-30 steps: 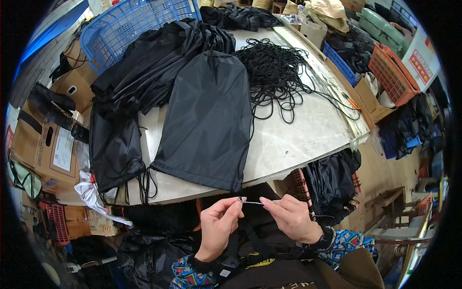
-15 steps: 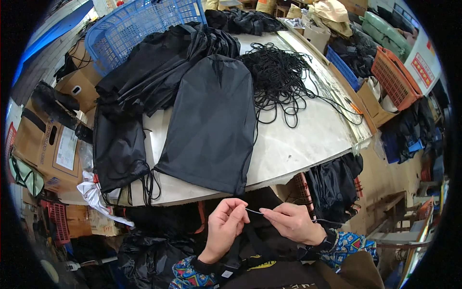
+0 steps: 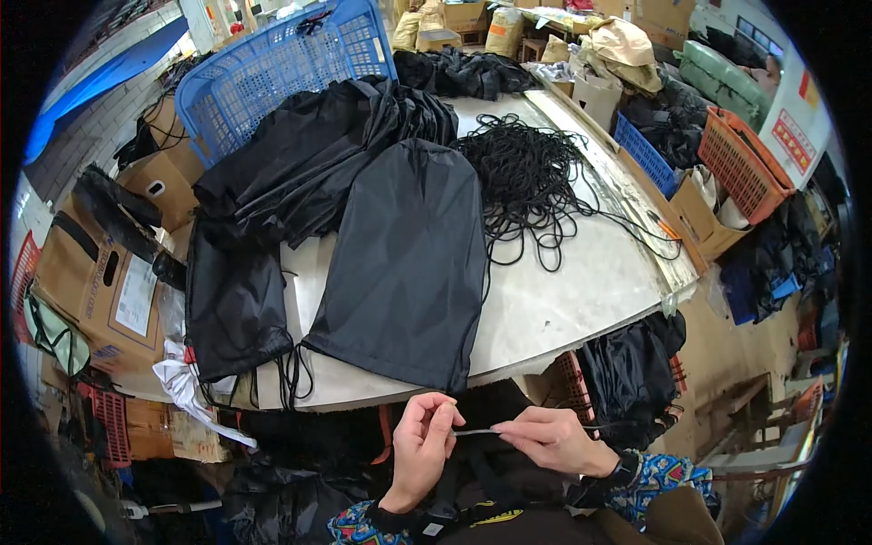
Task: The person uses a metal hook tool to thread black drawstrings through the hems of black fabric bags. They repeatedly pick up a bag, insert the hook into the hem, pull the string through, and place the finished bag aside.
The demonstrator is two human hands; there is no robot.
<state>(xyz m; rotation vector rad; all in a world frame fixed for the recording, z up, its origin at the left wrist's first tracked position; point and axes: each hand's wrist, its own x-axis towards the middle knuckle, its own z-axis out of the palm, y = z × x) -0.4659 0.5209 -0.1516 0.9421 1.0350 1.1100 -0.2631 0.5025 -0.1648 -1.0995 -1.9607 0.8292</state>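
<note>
My view has tipped up; the grey strand [image 3: 476, 433] now lies more level.
Left hand [image 3: 425, 445] and right hand [image 3: 556, 440] both pinch it, just off the bench's [image 3: 568, 300] near edge; a loose pinch, I judge, could let it slip. The flat black bag [image 3: 404, 272] reaches that edge and might snag it. Beyond, tangled cord [image 3: 527, 177] crowds the right edge, a blue basket [image 3: 282, 82] the far-left corner.

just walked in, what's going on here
A person pinches a thin grey strand with the left hand and right hand, in front of a pale table. On it, a black bag lies flat by the front edge, with tangled black cord to its right and heaped black fabric behind it to the left.
</note>
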